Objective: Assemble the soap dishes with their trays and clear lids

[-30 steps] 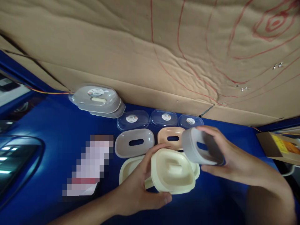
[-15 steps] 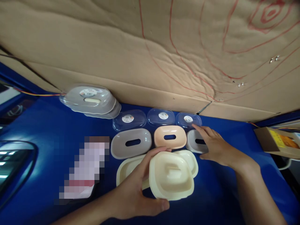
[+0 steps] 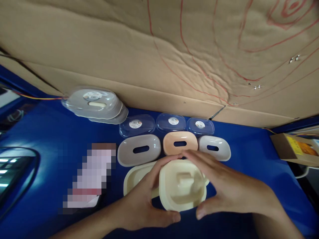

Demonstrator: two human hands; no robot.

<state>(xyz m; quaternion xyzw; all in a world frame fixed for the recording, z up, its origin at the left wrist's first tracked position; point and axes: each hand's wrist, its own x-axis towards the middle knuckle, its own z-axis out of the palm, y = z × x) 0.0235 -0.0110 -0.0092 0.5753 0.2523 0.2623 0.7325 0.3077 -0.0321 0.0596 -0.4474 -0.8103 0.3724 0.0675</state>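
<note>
My left hand [image 3: 154, 199] grips a cream plastic box [image 3: 174, 189] from its left side, thumb along the near edge and fingers along the far edge. The box's open inside faces me and has a raised block in it. My right hand [image 3: 221, 189] curves around the box's right side. Its thumb and fingers are spread, the fingertips by the far rim; I cannot tell whether they touch it. Another cream tray [image 3: 134, 177] lies partly hidden behind my left hand. A further cream piece [image 3: 207, 181] is mostly covered by the box and right hand.
Slotted shells, grey [image 3: 124, 151], peach [image 3: 171, 141] and light grey [image 3: 224, 149], lie in a row. Behind are clear lids [image 3: 127, 127] with stickers. Stacked grey boxes [image 3: 112, 103] stand at left. A blurred-out object [image 3: 92, 172] lies on the blue table [image 3: 249, 146]; cardboard [image 3: 112, 49] rises behind.
My right hand has moved left and toward me, from above the light grey shell to the right side of the cream box. My left hand keeps its hold on the box.
</note>
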